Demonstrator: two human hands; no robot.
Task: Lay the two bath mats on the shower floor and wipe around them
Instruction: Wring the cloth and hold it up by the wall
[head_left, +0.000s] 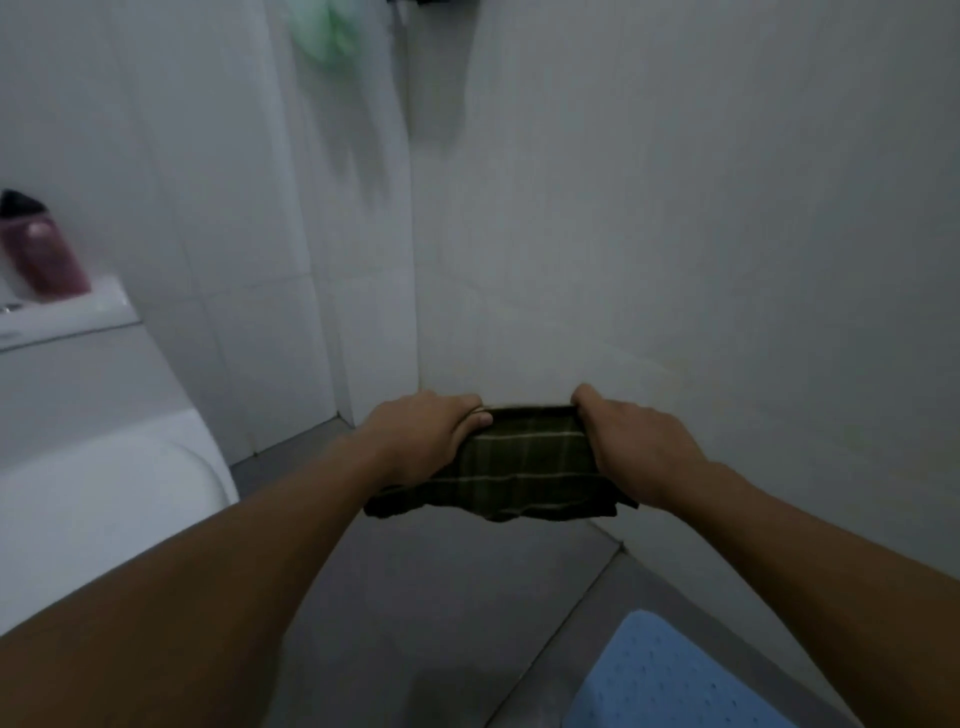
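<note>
Dark green cloth (524, 462) with pale check lines is being held up in the air in front of the wall corner, stretched between both hands, lower edge hanging bunched and wrinkled. Left hand (421, 434) is gripping its left side, fingers curled over the top edge, thumb lying on the fabric. Right hand (634, 447) is gripping the right side, fingers curled around the top corner. One blue bath mat (670, 680) with small holes is lying on the grey shower floor (395, 613) at bottom right, its far rounded corner sitting near the base of the right wall (701, 234); only part of it is showing, rest is cut by the frame. Only one mat is showing. Bare floor is running between the mat and the white toilet (98, 499) on the left, back to the corner. One dark red bottle (44, 254) with black cap is standing on the toilet tank top, blurred. One green blurred thing (327, 28) is hanging high on the wall, can't tell what
</note>
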